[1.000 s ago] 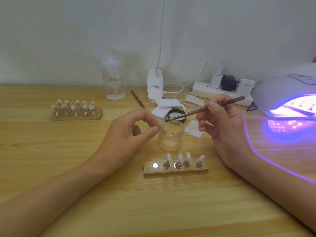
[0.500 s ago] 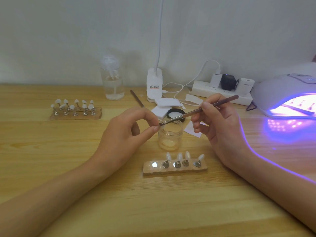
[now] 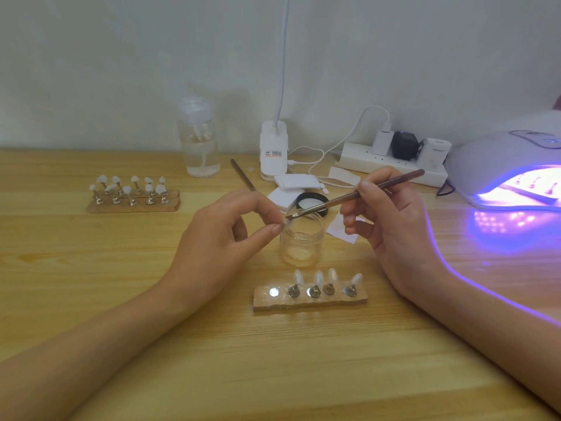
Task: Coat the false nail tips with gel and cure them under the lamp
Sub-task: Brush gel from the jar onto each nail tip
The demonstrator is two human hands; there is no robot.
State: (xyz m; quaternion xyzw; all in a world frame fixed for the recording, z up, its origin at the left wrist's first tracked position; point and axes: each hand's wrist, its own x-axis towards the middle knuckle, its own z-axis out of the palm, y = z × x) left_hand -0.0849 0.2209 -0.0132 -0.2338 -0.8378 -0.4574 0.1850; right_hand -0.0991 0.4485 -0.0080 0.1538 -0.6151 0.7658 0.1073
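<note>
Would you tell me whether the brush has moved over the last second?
Yes, the brush slid left and slightly down across the glass jar rim, toward the left hand.

left hand point(image 3: 219, 238) pinching, right hand point(image 3: 394, 226) gripping

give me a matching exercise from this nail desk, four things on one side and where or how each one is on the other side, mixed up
Things:
1. brush
2. loose nail tip
3. glass jar
4. curing lamp

States:
a. glowing violet, far right
b. pinched by the left hand
c. gripped by the right hand
d. open, no lid on

Pairs: 1-c, 2-b, 3-d, 4-a
</note>
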